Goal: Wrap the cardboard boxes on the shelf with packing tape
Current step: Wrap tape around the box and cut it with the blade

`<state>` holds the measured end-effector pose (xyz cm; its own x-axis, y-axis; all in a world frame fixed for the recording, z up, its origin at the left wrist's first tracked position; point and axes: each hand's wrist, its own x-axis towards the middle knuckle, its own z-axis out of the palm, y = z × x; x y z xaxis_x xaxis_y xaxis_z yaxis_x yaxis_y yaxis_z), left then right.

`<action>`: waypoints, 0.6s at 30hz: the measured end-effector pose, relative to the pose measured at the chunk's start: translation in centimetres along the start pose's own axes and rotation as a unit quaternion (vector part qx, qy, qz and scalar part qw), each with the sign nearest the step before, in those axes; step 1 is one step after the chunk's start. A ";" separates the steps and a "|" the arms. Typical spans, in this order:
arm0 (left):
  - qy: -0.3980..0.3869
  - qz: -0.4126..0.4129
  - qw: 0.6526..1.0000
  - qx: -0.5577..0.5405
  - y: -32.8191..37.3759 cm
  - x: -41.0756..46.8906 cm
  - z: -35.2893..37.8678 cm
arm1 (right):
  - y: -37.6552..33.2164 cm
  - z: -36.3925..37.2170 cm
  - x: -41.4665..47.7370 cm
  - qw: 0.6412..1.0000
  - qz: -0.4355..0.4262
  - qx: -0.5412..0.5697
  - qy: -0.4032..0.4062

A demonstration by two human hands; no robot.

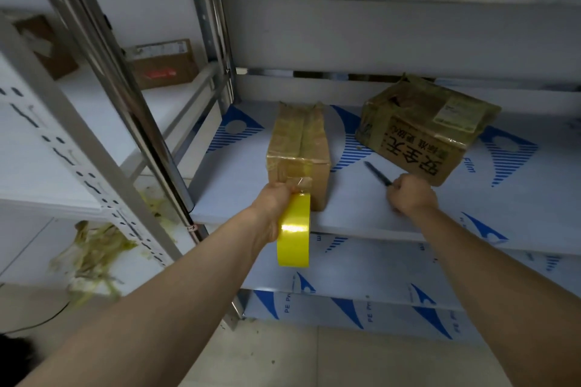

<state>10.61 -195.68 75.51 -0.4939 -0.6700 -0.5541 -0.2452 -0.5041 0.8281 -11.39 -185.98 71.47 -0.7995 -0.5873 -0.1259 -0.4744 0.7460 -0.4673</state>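
Seemingly nearly done: narrow box (pixel 298 148) and printed box (pixel 418 132) wear tape, my left hand (pixel 276 199) grips the tape roll (pixel 294 229), my right hand (pixel 412 195) clamps a knife (pixel 377 174), so probably only cutting remains.

Found steel shelving (pixel 239 179) fitted with white boards under blue-printed protective film (pixel 509 151), perforated upright (pixel 94 185) at left, pale back panel (pixel 377 38) behind, beige tiled floor (pixel 314 361) below, yellowish scraps (pixel 91 254) littering a lower left board, under dim even light.
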 end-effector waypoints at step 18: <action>0.037 0.015 0.999 0.012 0.0 -0.7 -0.1 | -7.8 -4.7 -9.6 0.880 -0.359 -0.299 0.085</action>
<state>11.05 -195.30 75.93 -0.4394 -0.7233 -0.5327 -0.2517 -0.4701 0.8459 -1.80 -184.67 80.46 -0.2333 -0.9571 0.1716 -0.9484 0.2629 0.1771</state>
